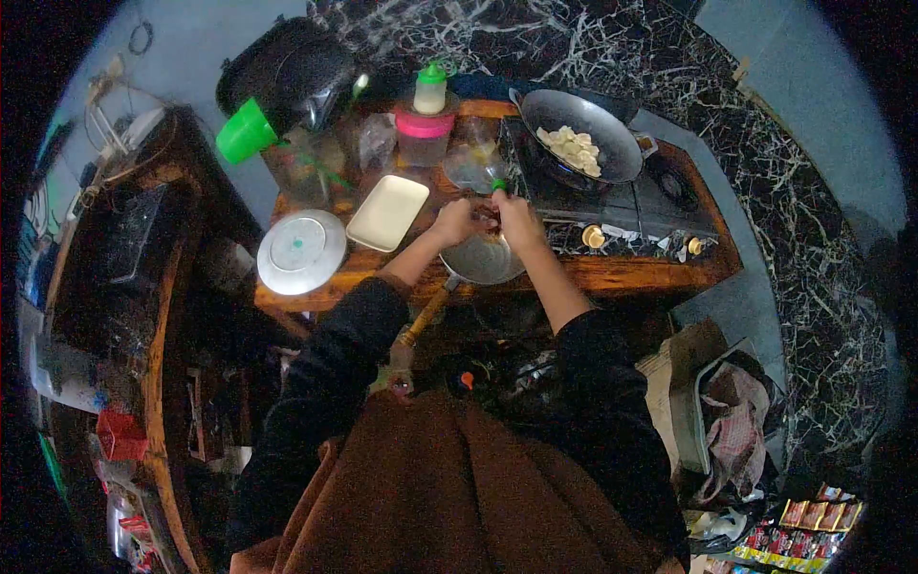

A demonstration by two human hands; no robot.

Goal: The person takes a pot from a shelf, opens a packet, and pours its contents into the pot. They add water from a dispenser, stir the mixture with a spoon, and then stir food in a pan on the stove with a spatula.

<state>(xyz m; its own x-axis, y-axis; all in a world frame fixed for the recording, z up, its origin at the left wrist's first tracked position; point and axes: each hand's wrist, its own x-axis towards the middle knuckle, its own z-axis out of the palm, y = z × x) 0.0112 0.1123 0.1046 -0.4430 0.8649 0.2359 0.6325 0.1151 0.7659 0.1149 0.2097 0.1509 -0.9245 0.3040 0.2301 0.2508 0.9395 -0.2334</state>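
My left hand [461, 222] and my right hand [518, 220] are close together above a shallow pan [486, 263] with a wooden handle [426, 314]. The right hand is closed around a small thing with a green end [498, 185], which sticks out above the fingers; its kind cannot be made out. The left fingers are pinched together beside it, near something reddish-brown, and what they hold is hidden. Left of the hands lies a cream rectangular tray [389, 212]. Behind them a clear plastic bag [470, 167] rests on the wooden table [354, 275].
A wok [615, 134] with pale pieces of food [571, 150] stands on the gas stove [612, 212] at right. A metal lid [301, 252], a green cup [246, 131], a pink-lidded tub [425, 141] and a green-topped bottle [430, 91] are at left and back.
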